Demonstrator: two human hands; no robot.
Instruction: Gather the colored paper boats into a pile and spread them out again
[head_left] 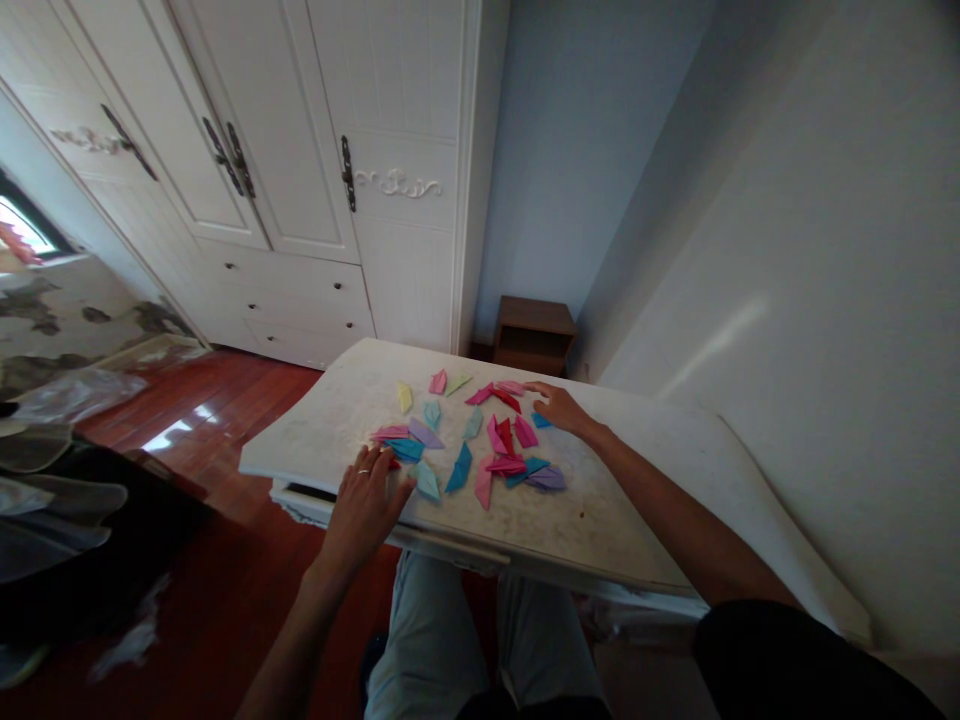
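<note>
Several small folded paper pieces in pink, red, blue, pale green, yellow and lilac lie scattered over a white tabletop (585, 520). My left hand (366, 492), with a ring on one finger, rests at the near left edge, its fingers spread. Its fingertips reach a red paper piece that they partly cover, beside a dark blue piece (405, 449) and a pale aqua piece (427, 481). At the far right of the group, my right hand (556, 407) has its fingers apart. Its fingertips are at a pink piece (511, 387), just above a blue piece (540, 420).
The table's near edge has a partly open drawer (304, 500). Behind it stand a white wardrobe (405, 240) and a small brown cabinet (536, 315). A wall (787, 300) runs along the right side. Dark clutter (90, 520) and plastic sheeting (82, 393) lie on the left.
</note>
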